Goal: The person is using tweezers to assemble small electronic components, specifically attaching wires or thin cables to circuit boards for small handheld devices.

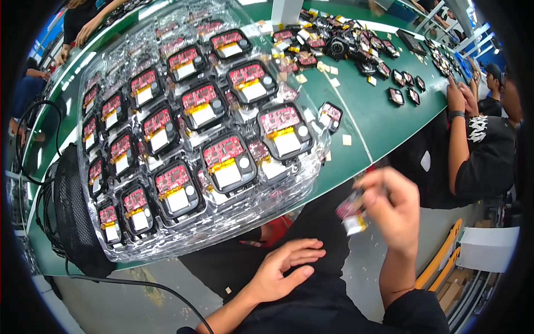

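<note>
Checking the right hand (395,209): holding or bare?

Holding. Thumb and fingers pinch one small unit (351,213): red board, yellow tape, white block. Blurred, so no finer detail. It hangs off the near edge of the green table (389,122), right of the clear tray (208,239), touching neither.

Left hand (283,270)?

Bare. Fingers extended, thumb apart, over the lap, on the near side of the tray.

Tray status?

Rows of seated units (228,161), boards facing up. Near rows look complete, my read. Far end: glare on the plastic, can't tell whether every pocket is filled.

What's left?

Plenty, I'd judge. The pinched unit is out of the tray. One loose unit (331,116) lies just beside the tray's right side, a few small units (396,96) sit farther right, and a mixed pile (361,40) spreads over the far side of the table.

Beyond that?

Co-worker's hands (457,99) at the far right; a black mesh item (79,214) just beside the tray, left.
</note>
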### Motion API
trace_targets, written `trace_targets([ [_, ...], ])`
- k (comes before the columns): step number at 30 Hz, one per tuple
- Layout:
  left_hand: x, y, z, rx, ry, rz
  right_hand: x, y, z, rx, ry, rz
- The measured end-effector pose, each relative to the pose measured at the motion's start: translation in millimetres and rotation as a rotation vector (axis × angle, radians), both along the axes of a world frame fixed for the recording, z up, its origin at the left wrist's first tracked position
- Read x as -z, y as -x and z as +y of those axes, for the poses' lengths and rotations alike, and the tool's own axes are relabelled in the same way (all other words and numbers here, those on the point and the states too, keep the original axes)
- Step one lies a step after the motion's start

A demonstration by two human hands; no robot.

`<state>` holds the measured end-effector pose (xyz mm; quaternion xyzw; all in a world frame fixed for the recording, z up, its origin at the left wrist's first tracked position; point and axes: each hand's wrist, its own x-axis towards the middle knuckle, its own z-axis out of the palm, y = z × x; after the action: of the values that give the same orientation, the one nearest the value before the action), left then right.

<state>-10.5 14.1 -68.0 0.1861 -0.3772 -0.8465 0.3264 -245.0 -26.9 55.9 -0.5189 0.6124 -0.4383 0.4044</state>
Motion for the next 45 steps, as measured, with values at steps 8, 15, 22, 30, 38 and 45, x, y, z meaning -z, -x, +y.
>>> trace_targets([
  [8, -17.5, -11.0, -20.3, -0.076, -0.335, -0.045, 34.4, -32.9, 19.0, -0.386, -0.233, 0.092],
  [15, -21.2, -10.0, -13.4, -0.102, -0.312, -0.218, 57.4, -41.1, 29.9, -0.260, -0.076, 0.200],
  [22, -21.2, -16.7, -16.6, -0.141, -0.195, -0.352, 46.2, -32.6, 22.1, -0.576, 0.148, 0.757],
  [30, -24.2, -17.0, -16.6, -0.136, 0.099, -0.620, 49.1, -39.0, 12.9, -0.616, 0.344, 0.946],
  [38, -22.3, -20.4, -14.3, -0.120, 0.121, -0.622, 49.7, -38.0, 10.5, -0.648, 0.351, 0.923],
  [45, -25.2, -21.2, -16.0, -0.129, 0.129, -0.601, 53.7, -32.2, 4.8, -0.743, 0.275, 0.766],
])
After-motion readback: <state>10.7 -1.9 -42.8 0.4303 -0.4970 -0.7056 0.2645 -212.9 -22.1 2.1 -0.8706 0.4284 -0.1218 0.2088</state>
